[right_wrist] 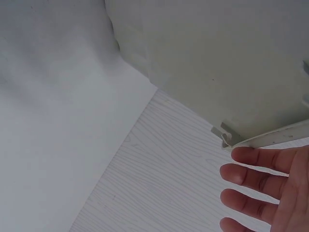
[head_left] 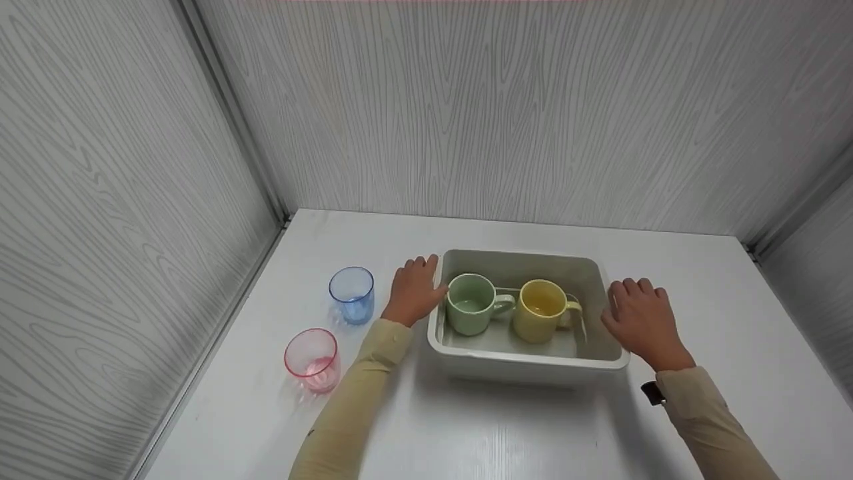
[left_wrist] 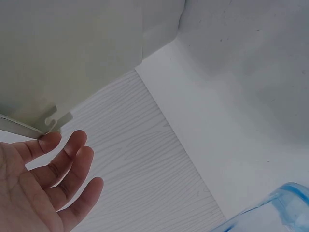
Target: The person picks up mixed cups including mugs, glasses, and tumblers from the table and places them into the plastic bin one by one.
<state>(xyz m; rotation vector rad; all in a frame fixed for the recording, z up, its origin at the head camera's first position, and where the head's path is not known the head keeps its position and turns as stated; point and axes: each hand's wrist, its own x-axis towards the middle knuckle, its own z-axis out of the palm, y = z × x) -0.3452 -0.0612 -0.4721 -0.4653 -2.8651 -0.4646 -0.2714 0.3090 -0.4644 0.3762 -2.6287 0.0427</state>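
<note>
A light grey plastic bin (head_left: 526,363) stands between the two hands. Inside it are a green mug (head_left: 470,313) on the left and a yellow mug (head_left: 538,320) on the right, both upright with handles pointing right. My left hand (head_left: 414,290) holds the bin's left rim, its thumb lapping over the edge. At the opposite rim is my right hand (head_left: 643,320), gripping that side. Each wrist view shows an index finger against the rim's underside, with the other fingers (left_wrist: 79,195) (right_wrist: 251,205) spread loosely below; the thumbs are hidden there.
Left of the bin, a clear blue-tinted cup (head_left: 353,300) and a clear pink-tinted cup (head_left: 314,367) stand upright on the white table (head_left: 506,440). The blue one is close to my left wrist. Wood-patterned panels (head_left: 466,113) enclose the back and sides.
</note>
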